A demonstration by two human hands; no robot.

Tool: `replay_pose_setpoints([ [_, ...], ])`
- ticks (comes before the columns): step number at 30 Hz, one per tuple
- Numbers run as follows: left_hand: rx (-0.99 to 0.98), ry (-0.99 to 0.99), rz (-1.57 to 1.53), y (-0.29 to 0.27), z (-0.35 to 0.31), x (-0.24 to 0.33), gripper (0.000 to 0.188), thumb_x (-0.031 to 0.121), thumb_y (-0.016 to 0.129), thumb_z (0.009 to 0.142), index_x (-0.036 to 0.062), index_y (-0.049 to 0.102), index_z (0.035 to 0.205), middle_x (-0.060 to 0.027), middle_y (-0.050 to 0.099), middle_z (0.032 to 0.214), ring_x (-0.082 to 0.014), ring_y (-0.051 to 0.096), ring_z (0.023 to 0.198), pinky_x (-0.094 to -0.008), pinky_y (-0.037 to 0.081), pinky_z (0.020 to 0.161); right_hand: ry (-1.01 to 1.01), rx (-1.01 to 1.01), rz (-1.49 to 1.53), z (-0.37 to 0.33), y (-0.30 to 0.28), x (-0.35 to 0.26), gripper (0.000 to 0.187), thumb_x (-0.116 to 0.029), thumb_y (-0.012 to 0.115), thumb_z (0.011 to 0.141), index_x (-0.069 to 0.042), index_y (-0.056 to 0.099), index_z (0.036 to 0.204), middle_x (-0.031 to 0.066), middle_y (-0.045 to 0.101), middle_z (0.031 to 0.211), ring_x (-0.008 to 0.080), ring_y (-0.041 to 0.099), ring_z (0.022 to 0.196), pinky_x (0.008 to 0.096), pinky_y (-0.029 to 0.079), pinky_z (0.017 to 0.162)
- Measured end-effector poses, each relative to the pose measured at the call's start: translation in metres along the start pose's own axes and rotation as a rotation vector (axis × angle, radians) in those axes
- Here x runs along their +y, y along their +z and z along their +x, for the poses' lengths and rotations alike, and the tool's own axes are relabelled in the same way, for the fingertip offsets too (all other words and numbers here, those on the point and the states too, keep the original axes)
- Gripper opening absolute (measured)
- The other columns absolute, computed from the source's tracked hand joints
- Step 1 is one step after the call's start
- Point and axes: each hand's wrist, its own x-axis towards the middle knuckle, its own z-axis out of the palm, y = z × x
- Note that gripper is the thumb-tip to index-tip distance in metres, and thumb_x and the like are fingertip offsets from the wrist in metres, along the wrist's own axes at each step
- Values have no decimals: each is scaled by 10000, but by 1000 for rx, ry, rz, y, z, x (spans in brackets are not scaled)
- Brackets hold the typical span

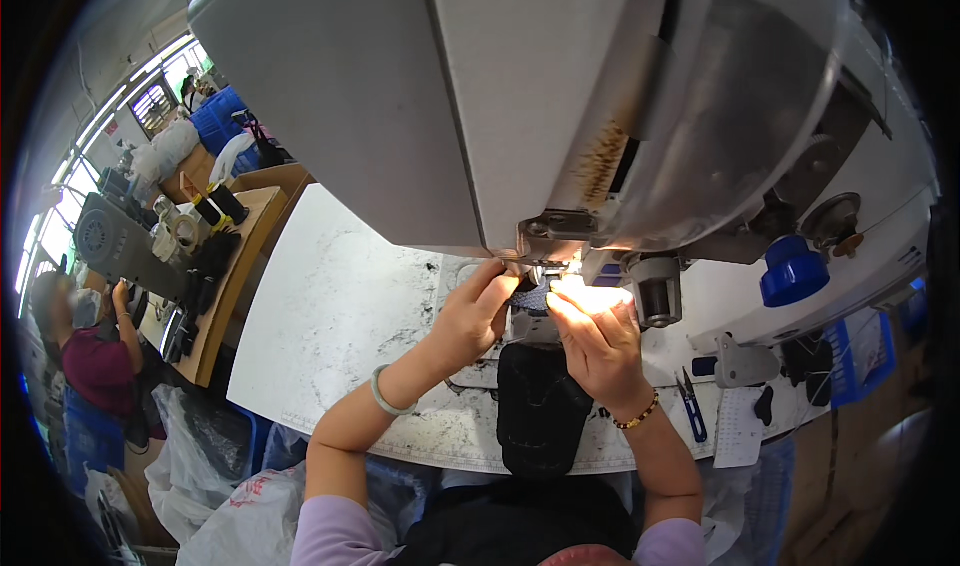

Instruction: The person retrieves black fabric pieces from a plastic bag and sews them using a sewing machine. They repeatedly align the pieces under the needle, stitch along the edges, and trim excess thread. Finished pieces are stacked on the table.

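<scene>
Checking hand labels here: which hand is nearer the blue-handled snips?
Right. The right hand is above and left of the snips; the left hand is farther left, beyond the right hand.

Sewing wkshop or small factory floor: big sewing machine (340, 116) w/ lit work area over a white worktable (300, 311), snips (692, 406) lying on it. On L side, a co-worker (100, 371) at a 2nd machine (115, 246), plus thread spools (229, 205), blue crates (215, 121), plastic bags (245, 516) & windows (80, 181).

left: bright windows (183, 66) | wooden table (222, 311) | pale ceiling (125, 16) | right: brown floor (872, 456)
</scene>
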Motion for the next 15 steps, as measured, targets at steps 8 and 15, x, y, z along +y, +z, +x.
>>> replay_pose_setpoints([
  [8, 58, 96, -130, -10, 1, -17, 374, -185, 553, 654, -10, 626, 977, -162, 637, 1024, -271, 644, 914, -302, 537, 743, 26, 23, 11, -8, 7, 5, 248, -57, 715, 773, -78, 666, 1015, 44, 636, 1015, 181, 595, 879, 306, 469, 767],
  [15, -150, 156, 12, -32, 17, -2, 456, -152, 569, 613, 2, 613, 1040, -146, 613, 1064, -299, 607, 999, -340, 530, 833, 28, 37, 43, 2, 2, 6, 236, -40, 703, 777, -57, 663, 1008, 55, 629, 1005, 212, 578, 880, 323, 457, 777],
])
